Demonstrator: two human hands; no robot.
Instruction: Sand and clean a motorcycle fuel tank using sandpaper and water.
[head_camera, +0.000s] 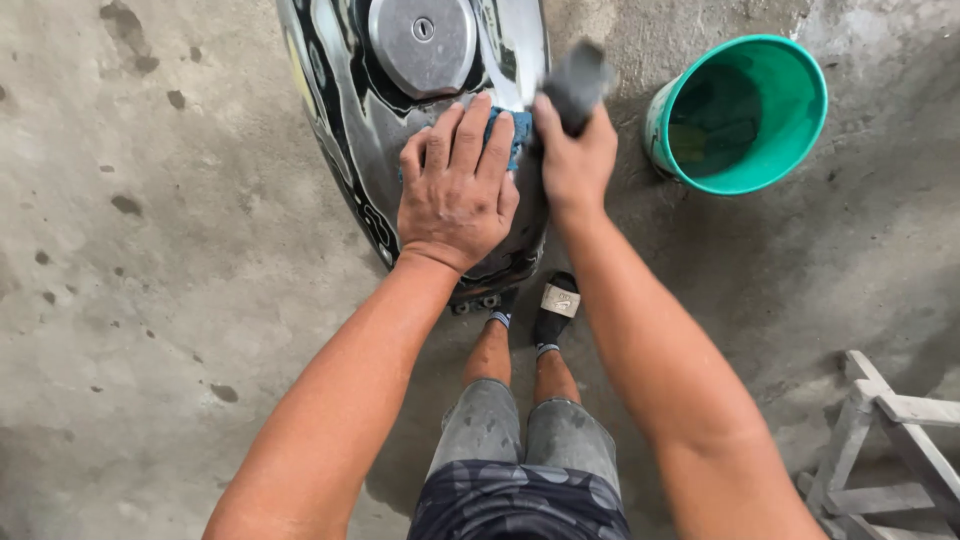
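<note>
A glossy black and silver motorcycle fuel tank (350, 90) lies on the concrete floor, its round metal filler cap (421, 42) facing up. My left hand (457, 185) presses flat on a blue cloth (517, 135) against the tank's near end, fingers spread. My right hand (575, 160) is closed around a dark grey block (577, 85), held over the tank's right edge. The block is blurred. My legs and a dark sandal (556, 305) show below the tank.
A green plastic bucket (800, 130) stands tilted on the floor to the right of the tank. A grey wooden frame (890, 430) sits at the lower right. Stained concrete floor (150, 250) spreads to the left.
</note>
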